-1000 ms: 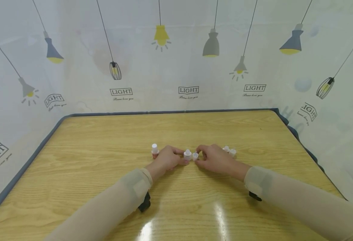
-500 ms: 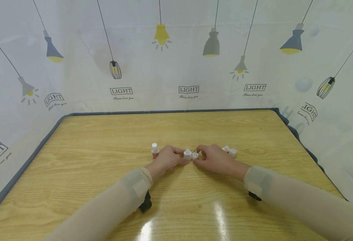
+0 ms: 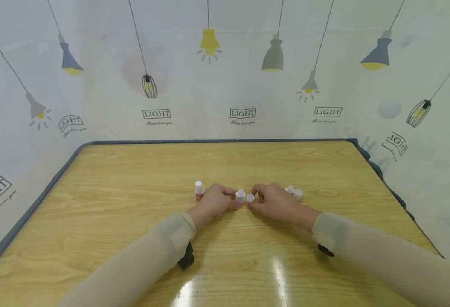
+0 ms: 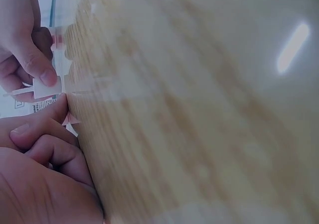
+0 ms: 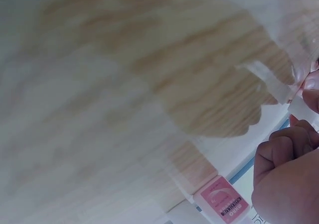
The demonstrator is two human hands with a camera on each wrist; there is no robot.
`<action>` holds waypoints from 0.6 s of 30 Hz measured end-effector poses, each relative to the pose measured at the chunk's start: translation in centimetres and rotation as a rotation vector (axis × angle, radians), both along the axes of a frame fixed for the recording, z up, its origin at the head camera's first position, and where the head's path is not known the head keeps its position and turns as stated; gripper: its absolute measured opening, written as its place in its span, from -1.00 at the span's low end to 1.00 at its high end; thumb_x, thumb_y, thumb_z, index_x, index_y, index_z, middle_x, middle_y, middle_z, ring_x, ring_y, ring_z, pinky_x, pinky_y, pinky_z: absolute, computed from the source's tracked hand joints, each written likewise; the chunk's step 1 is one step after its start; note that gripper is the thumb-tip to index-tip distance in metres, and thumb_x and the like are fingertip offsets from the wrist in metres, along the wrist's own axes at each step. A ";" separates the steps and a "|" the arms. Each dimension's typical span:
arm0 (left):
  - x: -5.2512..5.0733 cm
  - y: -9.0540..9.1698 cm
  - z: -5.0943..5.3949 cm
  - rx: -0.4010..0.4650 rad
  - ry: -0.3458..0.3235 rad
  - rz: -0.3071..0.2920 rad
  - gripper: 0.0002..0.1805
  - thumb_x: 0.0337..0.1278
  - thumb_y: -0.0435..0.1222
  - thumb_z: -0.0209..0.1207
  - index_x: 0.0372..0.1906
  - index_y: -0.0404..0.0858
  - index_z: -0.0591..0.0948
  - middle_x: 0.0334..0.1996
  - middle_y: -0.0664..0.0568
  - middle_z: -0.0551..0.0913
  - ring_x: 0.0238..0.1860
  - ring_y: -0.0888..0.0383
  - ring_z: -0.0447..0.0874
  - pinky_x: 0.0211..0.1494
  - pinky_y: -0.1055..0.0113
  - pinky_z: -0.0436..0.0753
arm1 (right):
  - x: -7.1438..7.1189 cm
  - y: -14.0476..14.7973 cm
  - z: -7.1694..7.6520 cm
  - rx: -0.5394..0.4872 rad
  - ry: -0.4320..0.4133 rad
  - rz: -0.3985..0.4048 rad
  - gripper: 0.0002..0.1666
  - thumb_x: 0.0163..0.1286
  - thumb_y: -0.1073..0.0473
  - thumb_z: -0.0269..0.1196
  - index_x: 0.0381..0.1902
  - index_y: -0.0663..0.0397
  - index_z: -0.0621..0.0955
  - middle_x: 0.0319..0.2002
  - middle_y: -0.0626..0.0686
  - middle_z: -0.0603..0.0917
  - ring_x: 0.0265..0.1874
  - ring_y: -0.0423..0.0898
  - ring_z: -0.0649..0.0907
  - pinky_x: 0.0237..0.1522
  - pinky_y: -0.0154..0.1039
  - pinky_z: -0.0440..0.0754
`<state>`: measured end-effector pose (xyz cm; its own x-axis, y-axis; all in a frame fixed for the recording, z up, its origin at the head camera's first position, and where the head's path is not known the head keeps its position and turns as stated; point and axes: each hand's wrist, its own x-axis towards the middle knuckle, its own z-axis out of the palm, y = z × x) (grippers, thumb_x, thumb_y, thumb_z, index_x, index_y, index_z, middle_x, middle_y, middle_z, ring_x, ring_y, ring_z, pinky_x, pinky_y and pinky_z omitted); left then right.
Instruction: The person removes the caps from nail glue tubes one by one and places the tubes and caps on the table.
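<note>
In the head view my left hand (image 3: 215, 200) holds a small white uncapped bottle (image 3: 240, 196) upright on the table, thumb and forefinger at its sides. Just right of it, my right hand (image 3: 276, 202) pinches a white cap (image 3: 250, 198) between thumb and forefinger. The left wrist view shows this cap (image 4: 47, 88) standing at the tabletop, its thin stem (image 4: 19, 91) pointing up, away from the wood. Beyond my left hand stands a capped bottle (image 3: 199, 191) with a red label. Behind my right hand are another uncapped bottle (image 3: 290, 190) and a second loose cap (image 3: 298, 194).
The glossy wooden table (image 3: 132, 179) has a dark edging along its back and sides. A pale printed curtain (image 3: 194, 89) hangs around it. In the right wrist view a pink-labelled nail glue bottle (image 5: 224, 201) stands close to my right hand.
Both hands keep their hold and stay almost in place. The right thumb has shifted slightly along the cap. The whole head view has shifted a little.
</note>
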<state>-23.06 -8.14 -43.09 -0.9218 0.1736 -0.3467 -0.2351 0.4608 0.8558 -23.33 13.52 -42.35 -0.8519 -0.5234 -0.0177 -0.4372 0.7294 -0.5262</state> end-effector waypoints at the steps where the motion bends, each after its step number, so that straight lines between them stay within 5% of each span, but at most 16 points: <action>1: 0.0 0.0 0.0 -0.001 -0.002 0.002 -0.51 0.18 -0.26 0.53 0.24 -0.12 0.77 -0.35 0.01 0.78 -0.78 0.29 0.13 -0.65 0.41 0.22 | 0.0 0.0 0.0 0.001 -0.003 -0.001 -0.68 0.51 0.02 0.35 0.02 0.12 0.70 -0.64 -0.12 0.50 -0.70 -0.26 0.34 -0.58 -0.36 0.32; 9: 0.0 0.0 0.0 -0.003 -0.002 -0.002 -0.51 0.18 -0.26 0.53 0.25 -0.10 0.77 -0.28 0.01 0.81 -0.77 0.28 0.13 -0.66 0.41 0.23 | -0.1 -0.2 -0.1 0.014 -0.007 0.009 -0.68 0.51 0.00 0.35 0.02 0.11 0.70 -0.64 -0.12 0.51 -0.70 -0.26 0.35 -0.58 -0.36 0.33; 18: 0.0 0.0 -0.1 -0.007 0.003 -0.006 -0.50 0.19 -0.25 0.53 0.26 -0.11 0.76 -0.55 0.09 0.65 -0.77 0.28 0.13 -0.67 0.41 0.23 | -0.1 -0.1 -0.1 0.020 -0.013 0.005 -0.70 0.51 0.01 0.35 0.01 0.10 0.70 -0.64 -0.13 0.50 -0.70 -0.27 0.34 -0.58 -0.37 0.31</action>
<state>-23.05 -8.17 -43.16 -0.9217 0.1764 -0.3454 -0.2300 0.4685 0.8530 -23.40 13.37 -42.46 -0.8490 -0.5269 -0.0392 -0.4338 0.7376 -0.5174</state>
